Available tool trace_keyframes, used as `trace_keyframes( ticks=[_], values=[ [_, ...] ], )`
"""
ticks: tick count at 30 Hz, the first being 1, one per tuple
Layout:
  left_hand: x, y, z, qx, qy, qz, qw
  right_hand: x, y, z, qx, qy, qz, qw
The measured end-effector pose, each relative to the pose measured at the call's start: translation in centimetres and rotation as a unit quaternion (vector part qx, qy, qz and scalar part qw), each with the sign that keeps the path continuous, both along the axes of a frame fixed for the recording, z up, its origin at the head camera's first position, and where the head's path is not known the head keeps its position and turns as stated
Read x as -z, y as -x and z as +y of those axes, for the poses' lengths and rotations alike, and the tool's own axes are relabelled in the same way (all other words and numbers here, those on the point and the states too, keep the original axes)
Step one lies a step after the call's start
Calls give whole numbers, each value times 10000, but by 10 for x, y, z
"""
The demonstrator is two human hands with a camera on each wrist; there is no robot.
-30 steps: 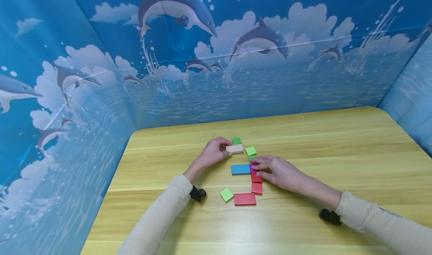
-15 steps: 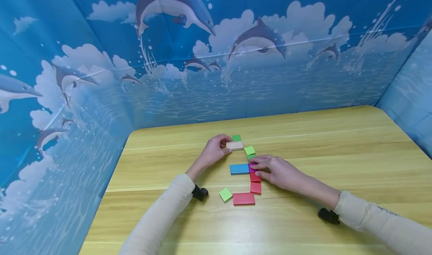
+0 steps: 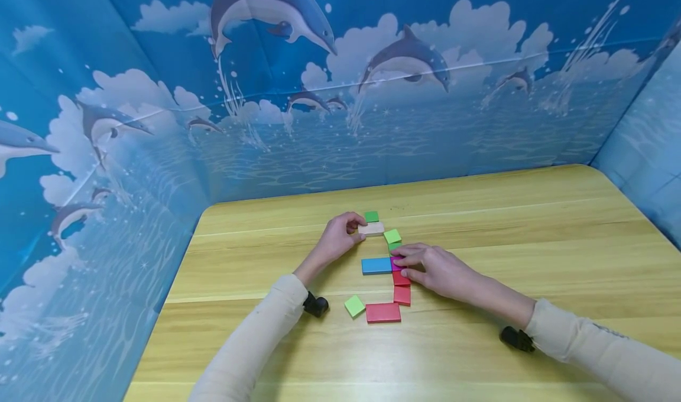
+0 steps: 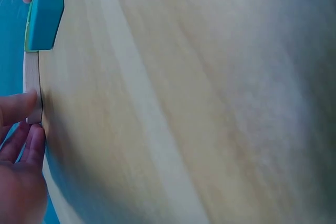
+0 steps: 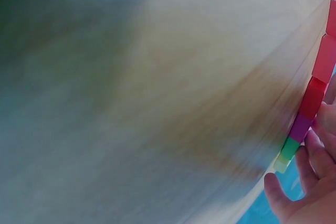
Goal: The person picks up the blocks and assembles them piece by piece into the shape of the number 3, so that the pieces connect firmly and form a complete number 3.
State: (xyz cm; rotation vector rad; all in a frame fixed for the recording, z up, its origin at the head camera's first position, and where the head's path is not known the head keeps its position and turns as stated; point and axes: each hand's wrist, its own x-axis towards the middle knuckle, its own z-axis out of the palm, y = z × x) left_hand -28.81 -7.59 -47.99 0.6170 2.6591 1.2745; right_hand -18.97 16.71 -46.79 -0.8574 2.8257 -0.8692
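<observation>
In the head view, my left hand (image 3: 339,236) pinches the left end of a pale wooden block (image 3: 374,229) between thumb and fingers. Just beyond that block lies a small green square block (image 3: 371,216). My right hand (image 3: 438,269) has its thumb and fingertips on a magenta block (image 3: 396,264), partly covered by the fingers. A long blue block (image 3: 376,266) meets it on the left. A dark green block (image 3: 394,247) and a light green block (image 3: 392,236) continue the column away from me. Two red square blocks (image 3: 402,295) lie on its near side.
A larger red block (image 3: 383,313) lies at the column's near end, with a turned light green block (image 3: 354,306) at its left corner. All rest on a wooden table (image 3: 505,224). A dolphin-printed curtain (image 3: 319,154) borders the table's far edge.
The left hand has nudged the pale wooden block slightly right and away, beneath the green square. The right hand stays at the magenta block. The head view has shifted a little.
</observation>
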Motion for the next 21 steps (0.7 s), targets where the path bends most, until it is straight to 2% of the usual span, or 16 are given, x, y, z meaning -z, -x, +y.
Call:
trace_keyframes(
  ticks=[7, 14, 21],
  values=[
    [0, 1, -2, -35, -76, -50, 10000, -1, -1, 0, -52, 1, 43, 10000],
    [-6, 3, 1, -451, -470, -242, 9976, -2, -1, 0, -27, -41, 30, 10000],
    [-9, 12, 8, -672, -554, -343, 9956, -1, -1, 1, -43, -14, 12, 10000]
  ],
)
